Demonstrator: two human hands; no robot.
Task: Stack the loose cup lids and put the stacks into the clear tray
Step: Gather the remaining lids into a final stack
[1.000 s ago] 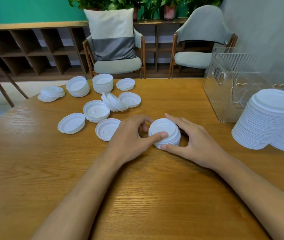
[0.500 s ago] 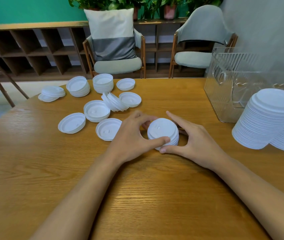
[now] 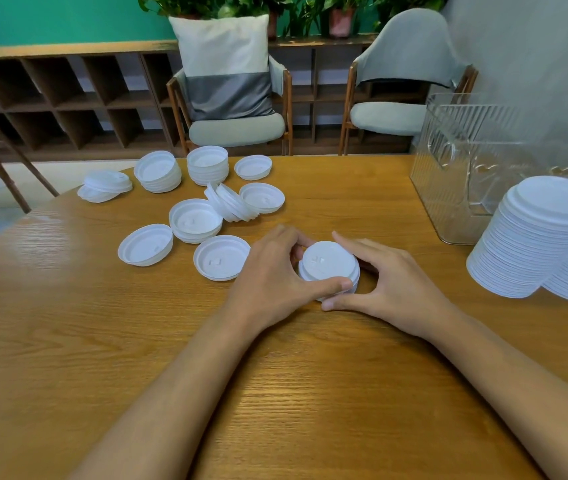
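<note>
Both hands are cupping a short stack of lids (image 3: 328, 263) that is sitting on the wooden surface (image 3: 275, 393): the left hand (image 3: 268, 282) is curling round its near-left side, the right hand (image 3: 396, 289) is wrapping its right side, and their fingers (image 3: 331, 285) are pressing against its rim. Just left and behind, loose lids (image 3: 218, 263) and low piles (image 3: 208, 164) are lying scattered. At the right a tall lid stack (image 3: 535, 237) is standing in front of the clear tray (image 3: 466, 188)

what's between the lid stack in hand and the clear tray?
Head view: only the right hand, gripping the lid stack with the left hand, then bare table up to the clear tray. No loose lids there.
</note>
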